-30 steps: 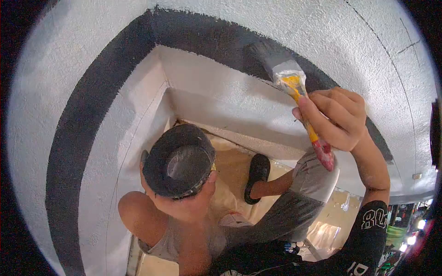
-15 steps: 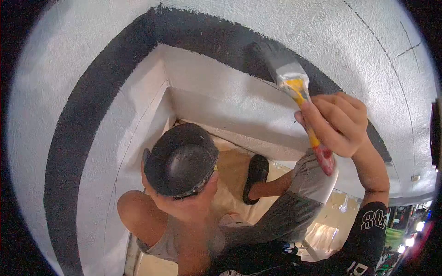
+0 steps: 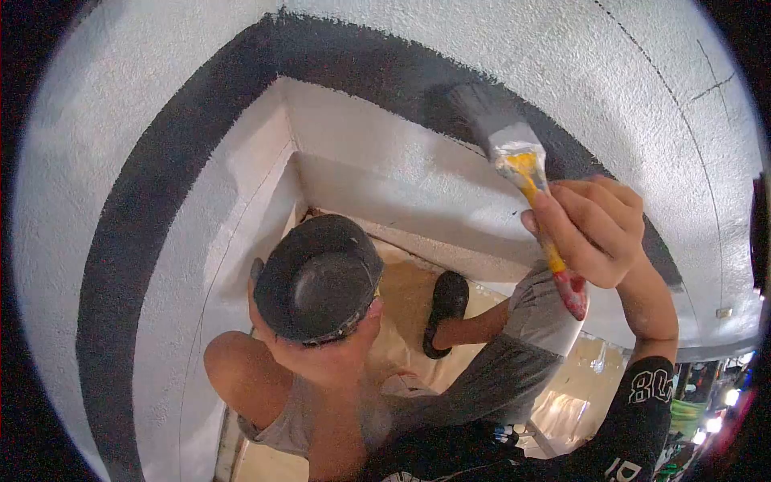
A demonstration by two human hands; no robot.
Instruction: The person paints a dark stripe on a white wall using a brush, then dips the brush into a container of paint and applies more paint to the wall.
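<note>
My right hand is closed round the yellow and red handle of a flat paintbrush. Its dark bristles lie against the dark grey painted band on the white textured wall. In my left hand sits a round pot, gripped from below and around its side. The pot's inside is coated with dark paint, and paint smears mark its rim. The fingers on the pot's far side are partly hidden.
A white ledge forms a corner below the band. My foot in a black shoe rests on the tan floor, beside my bent legs. Thin dark lines mark the wall at right. Cluttered items show at the far right.
The paintbrush and my right hand have shifted slightly down and to the right, the bristles still on the band. The pot in my left hand stays nearly in place.
</note>
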